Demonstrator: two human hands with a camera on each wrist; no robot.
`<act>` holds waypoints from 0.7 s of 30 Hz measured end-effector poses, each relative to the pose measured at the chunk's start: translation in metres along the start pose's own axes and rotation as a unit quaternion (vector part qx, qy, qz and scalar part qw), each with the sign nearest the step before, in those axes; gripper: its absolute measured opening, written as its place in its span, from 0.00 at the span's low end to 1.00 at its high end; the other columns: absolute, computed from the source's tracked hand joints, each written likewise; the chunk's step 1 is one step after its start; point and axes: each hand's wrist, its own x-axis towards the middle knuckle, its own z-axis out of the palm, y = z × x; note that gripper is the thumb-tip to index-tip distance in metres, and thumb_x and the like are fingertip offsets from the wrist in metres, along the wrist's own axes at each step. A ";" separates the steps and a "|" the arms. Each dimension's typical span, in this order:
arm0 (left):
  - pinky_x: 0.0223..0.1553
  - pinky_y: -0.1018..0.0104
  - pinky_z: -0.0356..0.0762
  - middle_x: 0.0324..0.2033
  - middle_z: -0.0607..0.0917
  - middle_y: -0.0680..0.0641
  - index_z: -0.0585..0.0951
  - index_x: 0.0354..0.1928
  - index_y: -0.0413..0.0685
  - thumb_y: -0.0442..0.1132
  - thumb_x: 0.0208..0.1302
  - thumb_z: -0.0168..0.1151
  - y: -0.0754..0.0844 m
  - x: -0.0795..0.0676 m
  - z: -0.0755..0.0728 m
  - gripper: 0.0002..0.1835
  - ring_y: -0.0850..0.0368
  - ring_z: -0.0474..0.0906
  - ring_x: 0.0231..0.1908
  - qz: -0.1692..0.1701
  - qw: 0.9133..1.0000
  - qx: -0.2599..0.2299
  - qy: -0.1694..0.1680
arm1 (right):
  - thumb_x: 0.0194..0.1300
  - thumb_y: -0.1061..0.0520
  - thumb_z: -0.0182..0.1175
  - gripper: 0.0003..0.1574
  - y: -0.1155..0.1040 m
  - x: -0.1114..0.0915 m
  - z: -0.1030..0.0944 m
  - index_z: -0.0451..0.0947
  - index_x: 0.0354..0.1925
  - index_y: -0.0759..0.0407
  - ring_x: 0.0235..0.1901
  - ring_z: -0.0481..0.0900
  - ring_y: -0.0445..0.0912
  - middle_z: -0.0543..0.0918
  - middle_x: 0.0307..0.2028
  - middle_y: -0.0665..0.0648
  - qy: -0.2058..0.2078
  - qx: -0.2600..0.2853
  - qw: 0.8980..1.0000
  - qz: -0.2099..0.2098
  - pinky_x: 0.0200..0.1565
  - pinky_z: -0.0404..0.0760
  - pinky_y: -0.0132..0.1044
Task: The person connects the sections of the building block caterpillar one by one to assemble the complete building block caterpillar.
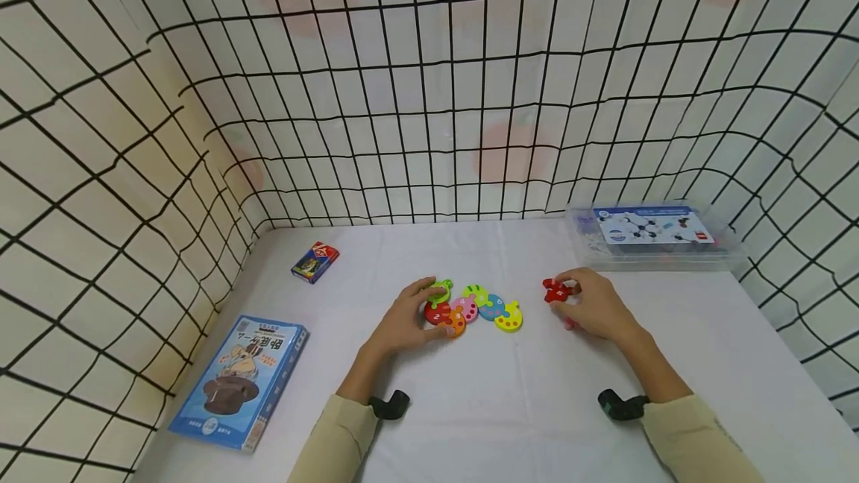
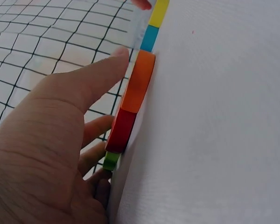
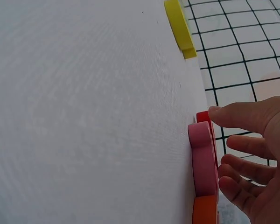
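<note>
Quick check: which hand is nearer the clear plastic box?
Right. The right hand is close in front of the box, near its left end, at a red piece; the left hand is farther left, at the joined puzzle pieces.

Head view: right hand (image 1: 593, 305) hides most of the pink piece (image 3: 203, 158). Sleeves (image 1: 338, 434) cut off at bottom edge. Blue game box (image 1: 235, 364): fine print (image 1: 209, 425) too small to read. Clear plastic case (image 1: 661, 264): contents (image 1: 588, 225) blurred. Right wrist view: orange piece (image 3: 205, 210) cut off below.

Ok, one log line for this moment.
left hand: at colored chain; right hand: at red piece; red piece: apart from colored chain
</note>
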 end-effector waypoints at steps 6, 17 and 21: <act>0.74 0.40 0.64 0.78 0.64 0.51 0.75 0.71 0.63 0.64 0.50 0.77 -0.001 -0.001 0.002 0.44 0.47 0.58 0.78 -0.001 1.000 0.000 0.005 | 0.61 0.48 0.73 0.37 0.002 0.004 0.001 0.76 0.63 0.61 0.56 0.77 0.62 0.79 0.59 0.69 -0.011 -0.004 1.000 0.006 0.56 0.83 0.59; 0.73 0.40 0.65 0.78 0.62 0.53 0.74 0.71 0.66 0.64 0.51 0.76 0.001 0.000 0.004 0.44 0.51 0.56 0.79 -0.036 0.999 -0.007 0.017 | 0.64 0.53 0.71 0.31 0.004 0.007 0.004 0.78 0.63 0.59 0.59 0.75 0.64 0.78 0.62 0.69 -0.018 0.003 1.000 -0.002 0.60 0.80 0.62; 0.73 0.39 0.66 0.78 0.63 0.52 0.74 0.71 0.66 0.64 0.51 0.76 0.000 -0.001 0.003 0.44 0.49 0.56 0.78 -0.035 0.999 -0.009 0.021 | 0.64 0.54 0.71 0.30 0.005 0.008 0.004 0.79 0.63 0.58 0.60 0.76 0.64 0.77 0.63 0.69 -0.021 0.009 1.000 -0.015 0.61 0.79 0.62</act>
